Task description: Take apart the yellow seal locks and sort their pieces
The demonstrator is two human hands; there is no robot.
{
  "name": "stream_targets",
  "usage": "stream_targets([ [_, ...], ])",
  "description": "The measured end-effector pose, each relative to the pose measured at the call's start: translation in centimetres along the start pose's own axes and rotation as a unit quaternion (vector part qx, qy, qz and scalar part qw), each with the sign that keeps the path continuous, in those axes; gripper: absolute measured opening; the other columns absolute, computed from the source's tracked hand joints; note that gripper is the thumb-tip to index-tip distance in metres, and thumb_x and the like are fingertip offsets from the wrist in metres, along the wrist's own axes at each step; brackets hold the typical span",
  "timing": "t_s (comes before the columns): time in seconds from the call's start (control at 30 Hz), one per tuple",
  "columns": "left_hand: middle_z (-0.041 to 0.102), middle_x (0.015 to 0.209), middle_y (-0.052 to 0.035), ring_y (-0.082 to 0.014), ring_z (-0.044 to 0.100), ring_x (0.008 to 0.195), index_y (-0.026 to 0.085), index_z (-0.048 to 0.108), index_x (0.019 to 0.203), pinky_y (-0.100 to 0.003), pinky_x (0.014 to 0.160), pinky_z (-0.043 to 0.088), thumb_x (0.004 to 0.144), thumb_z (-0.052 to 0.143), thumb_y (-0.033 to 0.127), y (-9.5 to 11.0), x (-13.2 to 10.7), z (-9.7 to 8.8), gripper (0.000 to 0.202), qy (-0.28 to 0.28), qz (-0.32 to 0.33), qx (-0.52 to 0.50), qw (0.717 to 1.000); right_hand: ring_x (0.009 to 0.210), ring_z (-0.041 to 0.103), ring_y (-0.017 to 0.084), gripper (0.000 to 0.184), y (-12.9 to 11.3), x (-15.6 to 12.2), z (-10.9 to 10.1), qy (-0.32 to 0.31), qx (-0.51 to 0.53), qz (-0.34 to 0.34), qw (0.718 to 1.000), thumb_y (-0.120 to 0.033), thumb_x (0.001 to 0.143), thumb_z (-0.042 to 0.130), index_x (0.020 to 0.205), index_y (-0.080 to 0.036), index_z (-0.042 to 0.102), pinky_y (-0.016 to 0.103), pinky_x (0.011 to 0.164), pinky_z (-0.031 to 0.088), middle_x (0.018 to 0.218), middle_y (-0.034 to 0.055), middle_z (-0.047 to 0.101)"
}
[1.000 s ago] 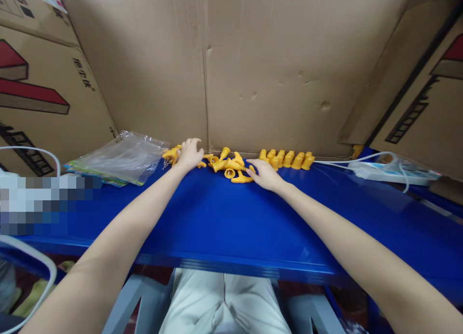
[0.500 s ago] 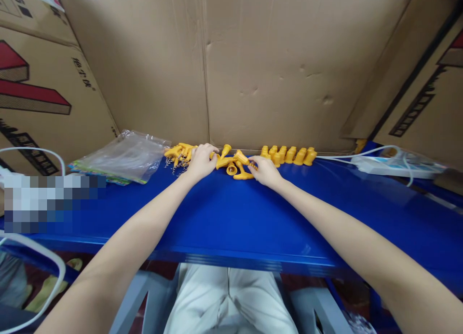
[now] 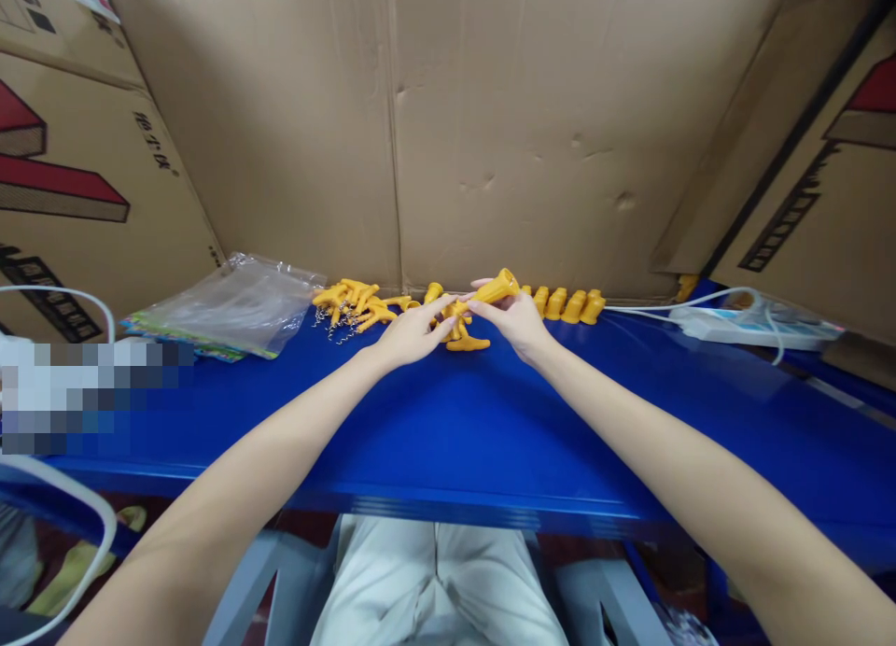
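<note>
My right hand [image 3: 518,324] is closed on a yellow plastic corkscrew body [image 3: 496,288], a hollow tube tilted with its flared end up to the right. My left hand [image 3: 413,333] is beside it, fingertips pinched at the narrow end on a small yellow part, largely hidden by the fingers. Below the hands a yellow T-shaped handle [image 3: 468,344] lies on the table with other yellow pieces, partly covered. Left of my left hand is a pile of yellow T-handled corkscrews [image 3: 356,301] with bare metal spirals. Behind, another flared yellow body [image 3: 434,292] lies loose.
Several yellow bodies [image 3: 574,305] stand in a row at the right against a cardboard wall [image 3: 518,142]. Clear plastic bags [image 3: 238,301] lie left on the blue table [image 3: 420,422]. A white power strip [image 3: 756,327] with cables is at the right.
My left hand has moved right, away from the corkscrew pile, to meet my right hand. The yellow body in my right hand is raised and turned, its flared end now up to the right.
</note>
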State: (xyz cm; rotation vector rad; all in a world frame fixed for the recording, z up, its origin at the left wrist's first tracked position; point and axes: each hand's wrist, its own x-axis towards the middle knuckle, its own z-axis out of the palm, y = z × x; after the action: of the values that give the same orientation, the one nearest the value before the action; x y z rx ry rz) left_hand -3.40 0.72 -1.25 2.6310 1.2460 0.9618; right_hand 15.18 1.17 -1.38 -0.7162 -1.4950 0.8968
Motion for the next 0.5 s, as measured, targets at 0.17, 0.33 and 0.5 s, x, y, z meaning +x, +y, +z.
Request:
stream_targets([
  [0.17,0.07,0.094,-0.0044,-0.017,0.065,0.082,0.017,0.059,0.119,-0.028,0.074,0.049,0.083,0.056,0.029,-0.8,0.4,0.2,0.039,0.039,-0.004,0.001,0.999,0.087,0.068,0.02,0.048,0.0,-0.4,0.5,-0.025,0.043,0.03,0.998,-0.046,0.063,0.076,0.101,-0.022,0.058,0.04,0.088,0.052,0.096,0.0056,0.07],
  [0.33,0.068,0.113,-0.0053,-0.0211,0.063,0.101,0.021,0.06,0.117,-0.032,0.086,0.048,0.078,0.059,0.023,-0.6,0.2,-0.5,0.039,0.095,-0.051,0.101,0.989,0.09,0.066,0.02,0.041,0.9,0.5,-0.8,0.007,-0.033,0.007,0.999,-0.045,0.068,0.072,0.098,-0.021,0.06,0.038,0.084,0.053,0.097,0.0061,0.069],
  [0.5,0.068,0.112,-0.005,-0.0236,0.064,0.101,0.024,0.058,0.121,-0.035,0.085,0.049,0.08,0.058,0.027,0.1,-0.3,-0.9,0.041,0.064,-0.055,0.185,0.979,0.09,0.065,0.022,0.025,1.4,0.9,-2.3,-0.116,-0.238,-0.044,0.963,-0.037,0.073,0.068,0.089,-0.017,0.067,0.04,0.088,0.049,0.096,0.0081,0.071],
])
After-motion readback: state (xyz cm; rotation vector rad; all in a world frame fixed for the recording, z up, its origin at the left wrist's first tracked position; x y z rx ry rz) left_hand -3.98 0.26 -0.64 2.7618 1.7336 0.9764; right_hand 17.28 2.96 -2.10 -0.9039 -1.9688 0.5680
